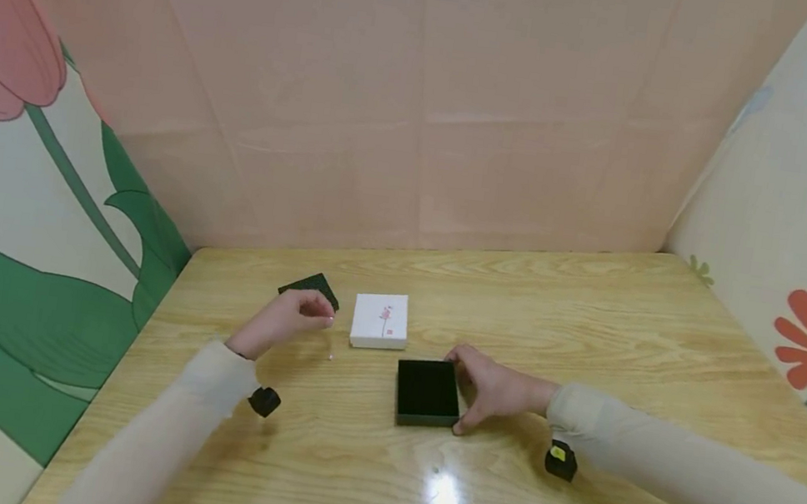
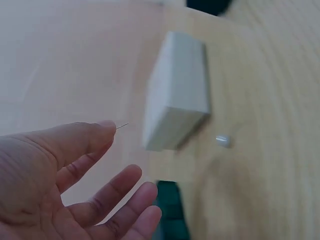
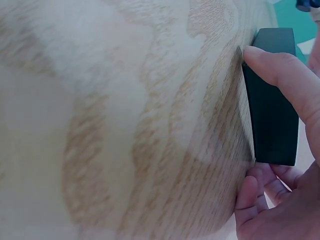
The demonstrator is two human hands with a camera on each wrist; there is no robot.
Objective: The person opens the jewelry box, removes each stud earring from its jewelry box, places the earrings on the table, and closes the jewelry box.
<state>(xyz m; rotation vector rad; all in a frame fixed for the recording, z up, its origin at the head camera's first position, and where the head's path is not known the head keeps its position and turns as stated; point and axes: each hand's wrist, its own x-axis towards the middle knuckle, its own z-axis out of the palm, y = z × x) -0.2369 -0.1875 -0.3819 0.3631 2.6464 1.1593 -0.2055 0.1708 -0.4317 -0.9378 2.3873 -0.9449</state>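
My left hand (image 1: 293, 318) is raised over the left part of the table, thumb and forefinger pinching a very fine strand (image 2: 122, 125). A small pale bead (image 1: 331, 357) shows below those fingertips; whether it hangs from the strand is too small to tell. My right hand (image 1: 496, 389) grips the right side of a square dark green box (image 1: 427, 398), thumb at the near corner and fingers at the far one. The box sits on the table with its black inside facing up. In the right wrist view, the thumb presses along its dark side wall (image 3: 274, 120).
Behind the green box stands a white box (image 1: 378, 320) with a pink flower print. A dark green square piece (image 1: 312, 283) lies partly behind my left hand. The wooden table (image 1: 591, 325) meets a pink backdrop at the back and printed panels on both sides.
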